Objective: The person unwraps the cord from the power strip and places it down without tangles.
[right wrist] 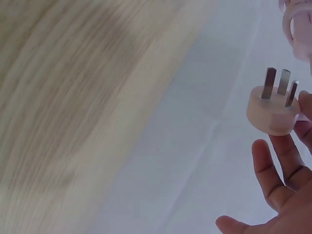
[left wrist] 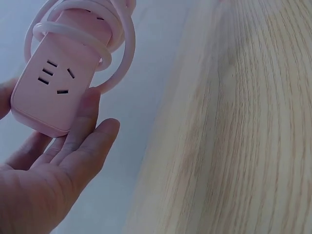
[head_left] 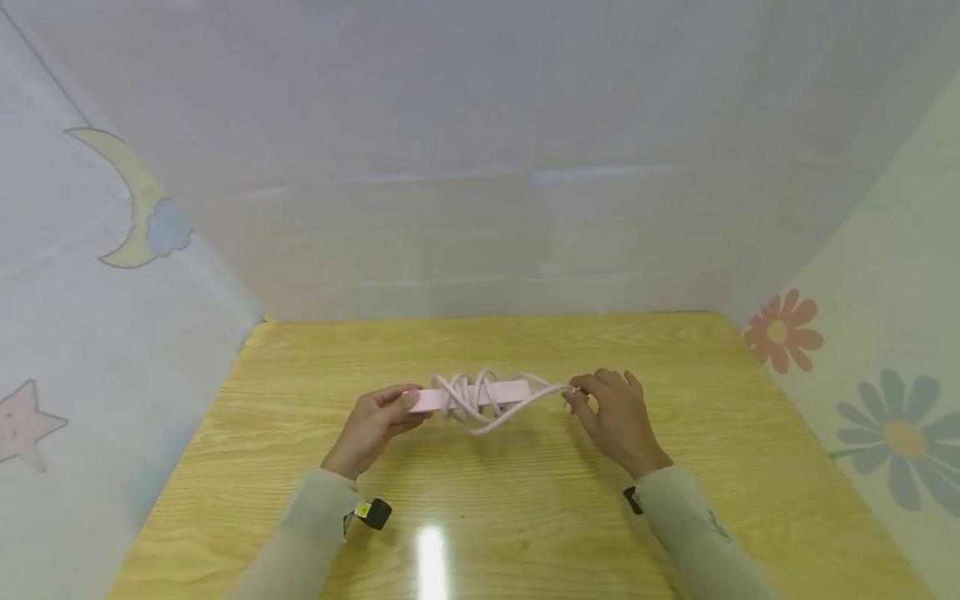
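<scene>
A pink power strip (head_left: pixel 512 392) is held above the table, its pale pink cord (head_left: pixel 491 427) looped loosely around its middle. My left hand (head_left: pixel 373 423) grips the strip's left end between thumb and fingers. In the left wrist view, slotted sockets show on the strip (left wrist: pixel 53 87), with cord loops (left wrist: pixel 78 36) crossing it farther up. My right hand (head_left: pixel 617 417) pinches the plug at the cord's end, off to the right of the strip. Three flat metal prongs stand out from the plug (right wrist: pixel 273 111) in the right wrist view.
Below both hands lies a wood-grain table (head_left: pixel 480 517). A pale cloth wall (head_left: pixel 480 233) rises at its back edge, with printed cloth sides bearing a moon (head_left: pixel 123 192) at left and flowers (head_left: pixel 903 437) at right. Dark bands circle both wrists.
</scene>
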Demonstrator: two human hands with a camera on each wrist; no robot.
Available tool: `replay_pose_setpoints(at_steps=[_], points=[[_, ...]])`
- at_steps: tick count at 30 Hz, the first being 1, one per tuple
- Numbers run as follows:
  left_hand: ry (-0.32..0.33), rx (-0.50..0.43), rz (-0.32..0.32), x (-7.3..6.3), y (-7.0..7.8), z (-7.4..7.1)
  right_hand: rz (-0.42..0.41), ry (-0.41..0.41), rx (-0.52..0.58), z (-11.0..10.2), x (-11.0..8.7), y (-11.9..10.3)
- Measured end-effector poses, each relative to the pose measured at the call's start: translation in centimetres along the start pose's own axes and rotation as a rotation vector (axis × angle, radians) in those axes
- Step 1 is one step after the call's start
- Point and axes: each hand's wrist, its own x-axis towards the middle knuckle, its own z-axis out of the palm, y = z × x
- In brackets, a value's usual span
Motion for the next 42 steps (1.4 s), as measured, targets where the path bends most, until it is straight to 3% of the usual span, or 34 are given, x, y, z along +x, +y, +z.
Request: replay_pose_setpoints(at_steps=[10, 15, 28, 36, 42], points=[[0.032, -0.057, -0.016, 0.3, 0.3, 0.2, -0.024, -0.122, -0.05, -0.1, -1.6, -0.1], [0.006, -0.086, -0.015, 0.5, 0.5, 0.3, -0.042, -0.174, -0.074, 0.1, -2.2, -0.2], [-0.057, -0.127, 0.028, 0.9, 1.2, 1.0, -0.099, -0.244, -0.237, 0.2, -2.1, 0.5], [-0.07, -0.121, 0.019, 0.9, 1.7, 1.4, -0.089, -0.277, -0.277, 0.6, -2.3, 0.7], [-0.058, -0.102, 0.019, 0.2, 2.2, 1.0, -0.111, -0.337, -0.242, 0.4, -2.0, 0.6]])
